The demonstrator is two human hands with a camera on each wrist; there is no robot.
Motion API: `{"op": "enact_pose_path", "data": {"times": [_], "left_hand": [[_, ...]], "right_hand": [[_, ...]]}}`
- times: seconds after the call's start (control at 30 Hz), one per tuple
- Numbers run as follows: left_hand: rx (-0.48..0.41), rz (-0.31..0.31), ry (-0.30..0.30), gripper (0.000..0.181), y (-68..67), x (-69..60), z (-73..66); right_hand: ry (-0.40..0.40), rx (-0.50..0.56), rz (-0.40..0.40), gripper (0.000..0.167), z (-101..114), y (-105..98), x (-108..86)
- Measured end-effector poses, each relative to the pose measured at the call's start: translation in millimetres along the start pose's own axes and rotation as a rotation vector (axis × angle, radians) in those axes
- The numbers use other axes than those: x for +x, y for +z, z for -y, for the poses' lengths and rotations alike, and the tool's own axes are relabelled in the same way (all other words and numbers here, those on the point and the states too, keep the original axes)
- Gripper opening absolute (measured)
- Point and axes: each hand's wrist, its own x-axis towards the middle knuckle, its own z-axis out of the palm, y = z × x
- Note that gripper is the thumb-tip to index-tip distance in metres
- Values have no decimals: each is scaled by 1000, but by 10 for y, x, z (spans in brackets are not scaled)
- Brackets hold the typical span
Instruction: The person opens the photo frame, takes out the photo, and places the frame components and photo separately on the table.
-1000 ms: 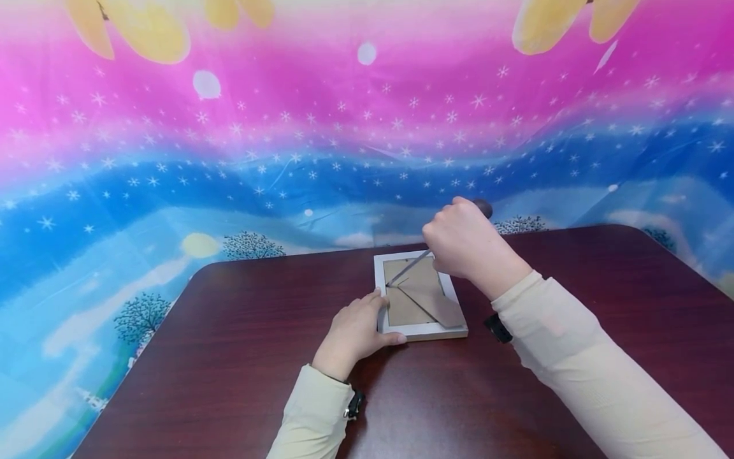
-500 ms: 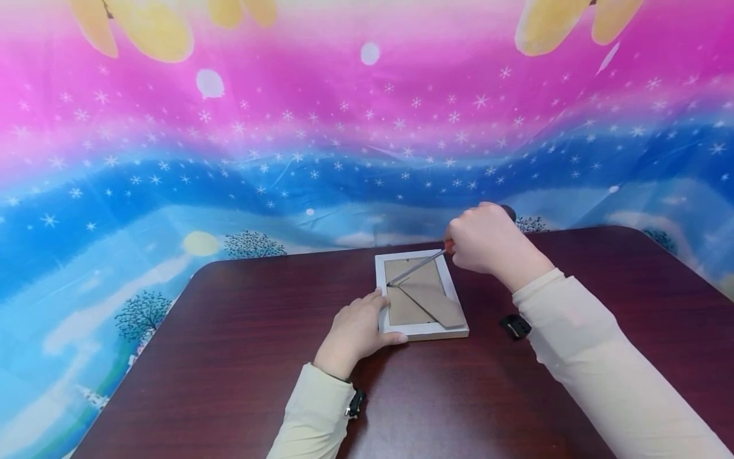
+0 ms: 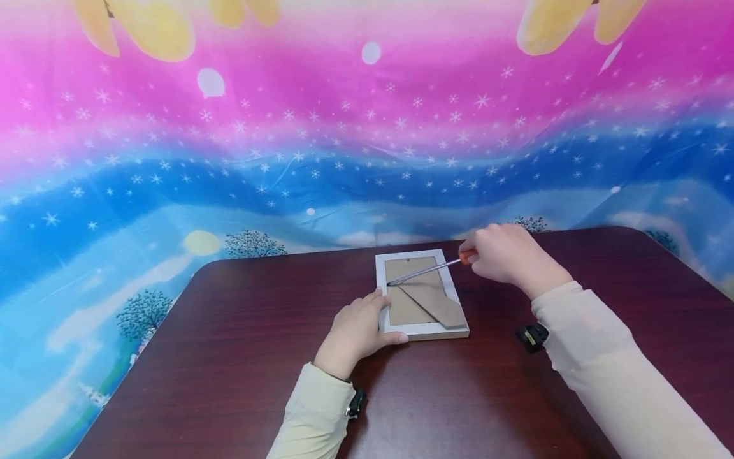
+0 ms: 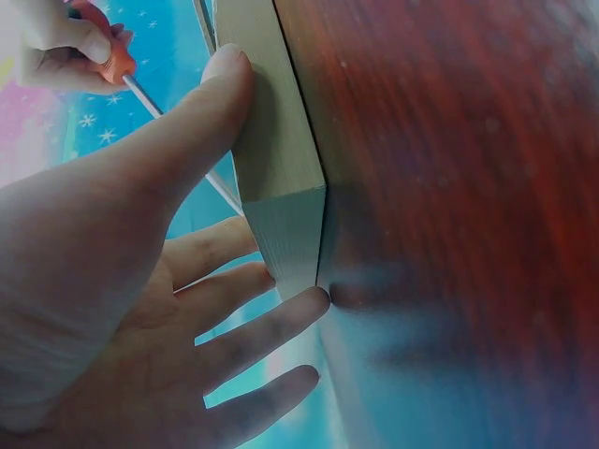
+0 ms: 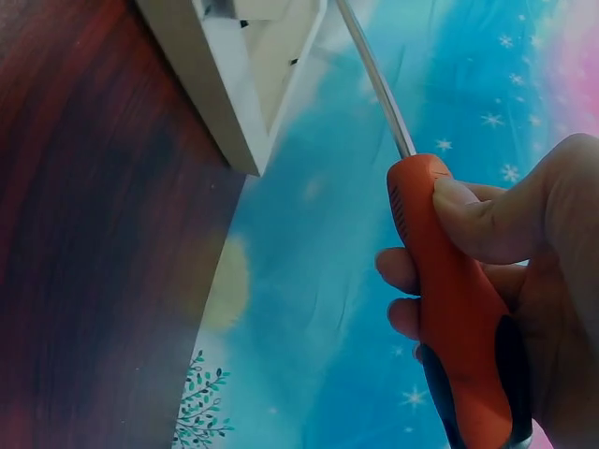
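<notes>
A white-rimmed picture frame lies back side up on the table, with a tan backing board and a grey-brown stand flap. My left hand holds its near left corner, thumb on the near edge and fingers along the left side. In the left wrist view the thumb presses the frame's side. My right hand grips a screwdriver by its orange and black handle. The screwdriver's metal shaft slants low over the backing, its tip at the left inner edge of the rim.
The dark reddish-brown table extends around the frame on all sides. Behind it hangs a pink and blue cloth with snowflakes and trees. Black devices are strapped at both wrists, such as the right wrist camera.
My right hand has moved right and down, tilting the screwdriver's shaft flatter while its tip stays at the frame's left inner edge. The left hand and frame have stayed put.
</notes>
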Motion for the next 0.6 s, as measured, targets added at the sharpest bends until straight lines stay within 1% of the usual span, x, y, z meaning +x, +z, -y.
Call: {"op": "enact_pose_path", "data": {"times": [0.1,0.23,0.6], "left_hand": [[1,1,-1,69,-4,-3,-2],[-1,3,-4,69,-3,-8,-3],[-13,1,-7,68,-5,-5,-4]], "right_hand": [[-8,-7,-10,21,3,16,-9],[-30,-48,-30,21,68,-22,-17],[-146,-205,-156,22,369,-223,0]]}}
